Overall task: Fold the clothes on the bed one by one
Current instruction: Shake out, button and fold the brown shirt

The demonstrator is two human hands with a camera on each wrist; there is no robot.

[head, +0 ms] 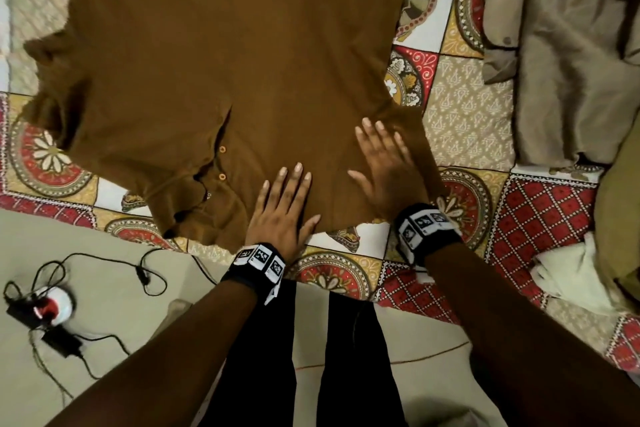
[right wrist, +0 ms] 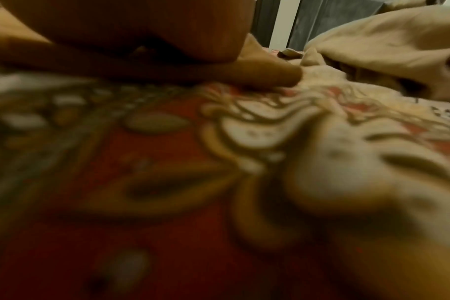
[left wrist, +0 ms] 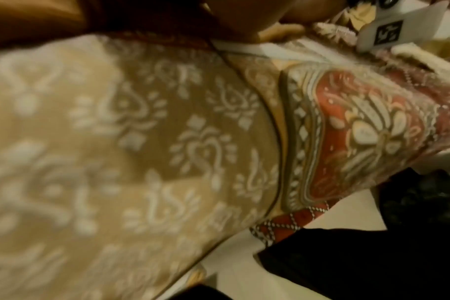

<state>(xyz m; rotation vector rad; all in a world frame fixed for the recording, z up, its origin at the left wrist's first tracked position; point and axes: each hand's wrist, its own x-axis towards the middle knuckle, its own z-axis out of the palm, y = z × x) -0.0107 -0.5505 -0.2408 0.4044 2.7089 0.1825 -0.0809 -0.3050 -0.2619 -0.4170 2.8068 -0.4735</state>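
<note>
On bedspread (head: 464, 114), hands (head: 282, 208) flat on shirt (head: 225, 45), wrist views blurred

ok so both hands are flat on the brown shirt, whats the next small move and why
Probably take the sleeve under the right hand and fold it in over the chest. The brown shirt already lies spread, buttons up, on the bedsheet; the left hand rests flat near the collar, so smoothing looks about done.

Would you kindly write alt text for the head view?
Both hands, left hand and right hand, press flat on a brown shirt spread over a patterned bedsheet. A beige garment pile lies to the right.
</note>
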